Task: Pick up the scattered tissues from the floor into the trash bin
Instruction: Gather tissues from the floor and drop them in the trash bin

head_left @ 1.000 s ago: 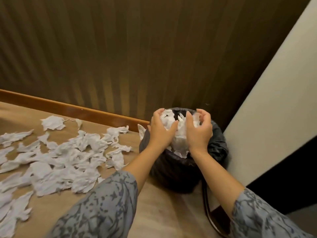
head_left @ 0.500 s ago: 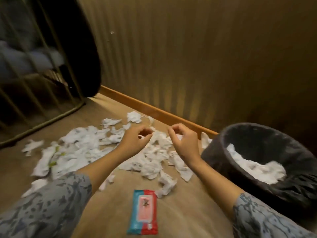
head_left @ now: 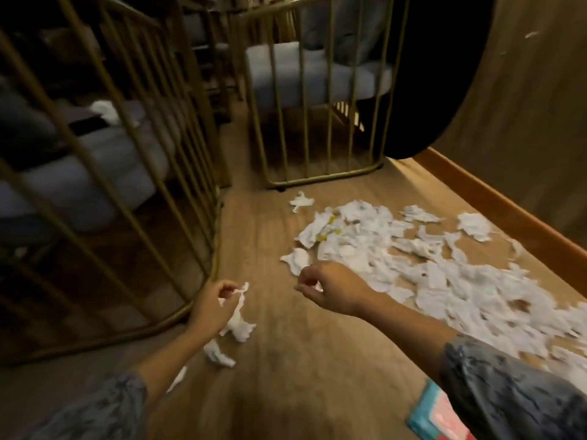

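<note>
Sleeves first, grey and patterned, one at each bottom corner of my feed, and beside the right sleeve (head_left: 508,398) a red-and-blue packet (head_left: 435,419) lies flat on the wood floor (head_left: 286,376), partly covered by the arm. Just ahead, my left hand (head_left: 211,308) has a twisted white tissue (head_left: 238,315) pinched between thumb and fingertips; it dangles down toward the boards, and I can't tell whether its lower end touches them. A second crumpled tissue (head_left: 219,354) lies on the floor just below that wrist. My right hand (head_left: 327,289) hovers further forward with fingers curled in toward the thumb; something small and white may sit at the fingertips, but it is too blurred for me to say whether it grips anything. Beyond and to the right of it, the big scatter of tissues (head_left: 397,255) spreads across the floor toward the wooden skirting board (head_left: 495,198), a few flecked yellow. One stray piece (head_left: 300,201) lies apart, near the foot of a gold-barred chair frame (head_left: 317,128). Another barred frame (head_left: 111,154) curves along the left. I can't see the trash bin.
</note>
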{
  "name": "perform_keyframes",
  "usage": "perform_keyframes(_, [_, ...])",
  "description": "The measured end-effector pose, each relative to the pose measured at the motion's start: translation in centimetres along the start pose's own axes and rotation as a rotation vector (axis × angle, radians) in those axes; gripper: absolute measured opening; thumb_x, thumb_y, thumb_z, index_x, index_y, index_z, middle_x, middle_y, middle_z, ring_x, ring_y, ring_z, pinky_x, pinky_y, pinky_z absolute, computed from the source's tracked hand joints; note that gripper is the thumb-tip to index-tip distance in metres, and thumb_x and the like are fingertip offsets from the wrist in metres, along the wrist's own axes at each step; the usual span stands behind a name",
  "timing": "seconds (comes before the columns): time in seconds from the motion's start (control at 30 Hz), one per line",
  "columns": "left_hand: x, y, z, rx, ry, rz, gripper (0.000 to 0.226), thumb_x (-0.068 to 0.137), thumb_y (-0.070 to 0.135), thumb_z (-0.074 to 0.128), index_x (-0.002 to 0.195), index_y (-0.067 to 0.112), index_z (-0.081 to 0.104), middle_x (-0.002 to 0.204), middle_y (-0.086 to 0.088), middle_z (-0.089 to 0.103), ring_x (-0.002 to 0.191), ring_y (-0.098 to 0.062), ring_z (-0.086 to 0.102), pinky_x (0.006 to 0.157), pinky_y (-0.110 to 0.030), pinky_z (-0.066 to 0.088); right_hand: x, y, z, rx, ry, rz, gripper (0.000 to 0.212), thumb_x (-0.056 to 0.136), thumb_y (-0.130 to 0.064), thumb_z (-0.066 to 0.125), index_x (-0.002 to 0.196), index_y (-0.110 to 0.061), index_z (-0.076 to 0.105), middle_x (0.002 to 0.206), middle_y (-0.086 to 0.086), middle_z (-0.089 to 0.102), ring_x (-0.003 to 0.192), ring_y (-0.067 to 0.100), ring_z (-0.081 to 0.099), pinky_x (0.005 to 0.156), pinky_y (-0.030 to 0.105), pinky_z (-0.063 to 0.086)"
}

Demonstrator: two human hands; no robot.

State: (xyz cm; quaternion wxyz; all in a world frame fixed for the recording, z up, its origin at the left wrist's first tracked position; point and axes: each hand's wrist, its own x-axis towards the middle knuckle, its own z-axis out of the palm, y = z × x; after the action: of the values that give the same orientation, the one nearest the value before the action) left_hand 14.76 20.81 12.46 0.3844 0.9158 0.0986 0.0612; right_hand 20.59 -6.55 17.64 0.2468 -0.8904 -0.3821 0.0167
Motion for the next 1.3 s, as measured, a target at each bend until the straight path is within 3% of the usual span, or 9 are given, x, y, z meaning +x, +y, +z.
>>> perform_keyframes(0.17, [-4.7,-8.4,-2.6,0.129,-0.015,-0.275,0.029,0.08,0.016,0.071,0.108,0.01,0.064,0.112,-0.008,0.061,0.102,-0.023,0.06,0.081,-0.025,0.045,3.7,-2.2,7.0,-0.29,-0.254,-0.12,0.029,0.094,-0.042,0.053,0.115,-0.024,0.063,0.118,0.002,0.061,0.119,0.025,0.047,0.114,0.053,0.02])
perform_keyframes(0.37, [-7.9,-14.2,-0.7,-0.032,0.137,-0.781,0.08,0.066,0.051,0.077,0.13,0.013,0.045,0.133,-0.015,0.047,0.118,-0.033,0.049,0.097,-0.04,0.045,5.9,-2.9,14.9,-0.262,-0.39,0.058,0.06,0.095,-0.046,0.05,0.148,-0.031,0.027,0.161,0.011,0.012,0.149,0.036,0.001,0.114,0.061,-0.009])
perform_keyframes(0.5, [-8.0,-14.5,3.8,-0.136,0.17,-0.644,0.101,0.06,0.063,0.076,0.141,0.025,0.03,0.149,-0.01,0.029,0.133,-0.031,0.035,0.107,-0.048,0.038,7.1,-1.2,18.5,-0.079,-0.473,0.191,0.071,0.097,-0.045,0.049,0.152,-0.04,0.004,0.162,0.014,-0.01,0.147,0.042,-0.011,0.115,0.064,-0.004])
perform_keyframes(0.6, [-7.4,-15.2,7.9,-0.009,0.044,-0.377,0.116,0.057,0.083,0.058,0.151,0.032,0.012,0.158,0.006,-0.004,0.147,-0.021,-0.004,0.12,-0.046,0.011,8.8,0.1,20.4,0.008,-0.498,0.242,0.076,0.096,-0.05,0.049,0.153,-0.042,0.0,0.162,0.016,-0.013,0.146,0.044,-0.012,0.115,0.063,0.001])
perform_keyframes(0.7, [-6.4,-16.7,10.1,0.076,0.028,-0.256,0.089,0.07,0.084,0.039,0.146,0.042,0.021,0.159,0.003,-0.01,0.148,-0.024,-0.007,0.12,-0.05,0.008,11.5,0.3,22.6,0.042,-0.484,0.284,0.079,0.094,-0.054,0.05,0.153,-0.04,0.0,0.161,0.017,-0.016,0.146,0.044,-0.013,0.116,0.063,0.002])
perform_keyframes(0.83, [-5.7,-18.1,10.2,0.047,0.132,-0.178,0.045,0.092,0.039,0.034,0.123,0.019,0.06,0.145,-0.007,0.043,0.138,-0.026,0.034,0.111,-0.056,0.031,15.2,-0.4,25.7,0.026,-0.429,0.241,0.077,0.092,-0.062,0.044,0.153,-0.039,0.003,0.162,0.012,-0.017,0.146,0.041,-0.016,0.115,0.062,-0.002])
perform_keyframes(1.03, [-4.2,-18.8,8.1,-0.004,0.265,-0.267,0.029,0.094,0.029,0.041,0.109,0.014,0.06,0.109,-0.007,0.061,0.1,-0.022,0.059,0.084,-0.041,0.053,18.5,-0.9,28.7,-0.054,-0.384,0.131,0.069,0.097,-0.057,0.037,0.154,-0.035,0.004,0.163,0.002,-0.012,0.146,0.038,-0.019,0.113,0.065,-0.008])
perform_keyframes(1.13, [-2.4,-19.6,6.8,-0.02,0.365,-0.311,0.032,0.098,0.014,0.043,0.129,0.01,0.052,0.129,-0.007,0.056,0.116,-0.019,0.055,0.09,-0.031,0.048,17.7,-0.4,29.6,-0.054,-0.34,0.035,0.058,0.101,-0.05,0.031,0.154,-0.03,0.017,0.164,0.002,0.006,0.149,0.032,-0.013,0.117,0.057,-0.008])
perform_keyframes(1.3, [-0.8,-20.0,5.2,-0.09,0.425,-0.431,0.029,0.094,0.017,0.042,0.11,0.004,0.062,0.112,-0.01,0.054,0.097,-0.025,0.058,0.074,-0.026,0.042,12.5,0.6,29.7,0.074,-0.068,-0.139,0.034,0.097,-0.036,0.054,0.12,-0.013,0.063,0.126,0.009,0.056,0.122,0.024,0.044,0.096,0.044,0.049])
